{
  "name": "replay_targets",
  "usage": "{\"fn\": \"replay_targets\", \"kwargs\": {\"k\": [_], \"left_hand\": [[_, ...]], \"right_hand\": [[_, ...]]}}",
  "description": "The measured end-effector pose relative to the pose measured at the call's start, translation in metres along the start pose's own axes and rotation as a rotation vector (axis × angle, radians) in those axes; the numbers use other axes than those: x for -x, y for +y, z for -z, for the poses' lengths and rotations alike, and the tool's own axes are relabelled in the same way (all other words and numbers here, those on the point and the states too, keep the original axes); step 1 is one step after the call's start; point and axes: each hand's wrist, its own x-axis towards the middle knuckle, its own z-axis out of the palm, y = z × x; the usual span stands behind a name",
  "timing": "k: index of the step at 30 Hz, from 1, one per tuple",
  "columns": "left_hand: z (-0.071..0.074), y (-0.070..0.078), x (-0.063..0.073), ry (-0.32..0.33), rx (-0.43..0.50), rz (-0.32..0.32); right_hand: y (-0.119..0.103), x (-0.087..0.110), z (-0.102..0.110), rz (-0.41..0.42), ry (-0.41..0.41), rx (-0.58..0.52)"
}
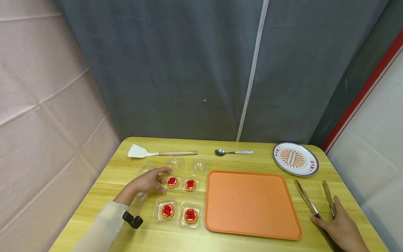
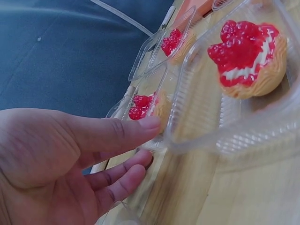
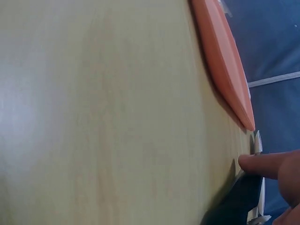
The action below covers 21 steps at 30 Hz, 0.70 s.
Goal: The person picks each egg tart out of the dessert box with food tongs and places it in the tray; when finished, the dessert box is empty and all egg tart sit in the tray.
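Tongs [image 1: 310,203] gripped in right hand [image 1: 342,227], back-left tart [image 1: 172,182] just beside loosely spread left hand [image 1: 148,181]

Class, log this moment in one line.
left hand: beside back row's left tart, contact unclear | right hand: holding tongs | tarts: four, in plastic boxes | tray: between hands

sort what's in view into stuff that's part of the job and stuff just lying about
Seemingly the job:
tongs, held by the right hand
red-topped tarts in clear plastic boxes, left hand at one
orange tray, perhaps

Apparently lying about:
white-headed spatula
spoon
plate
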Motion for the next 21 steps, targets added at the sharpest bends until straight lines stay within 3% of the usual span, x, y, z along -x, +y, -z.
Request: {"fn": "replay_targets", "kwargs": {"k": [9, 17, 21], "left_hand": [[0.002, -0.006, -0.003, -0.009, -0.004, -0.004], [0.002, -0.005, -0.002, 0.002, -0.013, -0.013], [0.001, -0.006, -0.002, -0.002, -0.015, -0.024]], "right_hand": [[0.003, -0.005, 0.009, 0.119, 0.04, 0.088], [-0.011, -0.009, 0.018, 0.065, -0.112, -0.083], [-0.03, -0.002, 0.021, 0.113, -0.135, -0.12]]}}
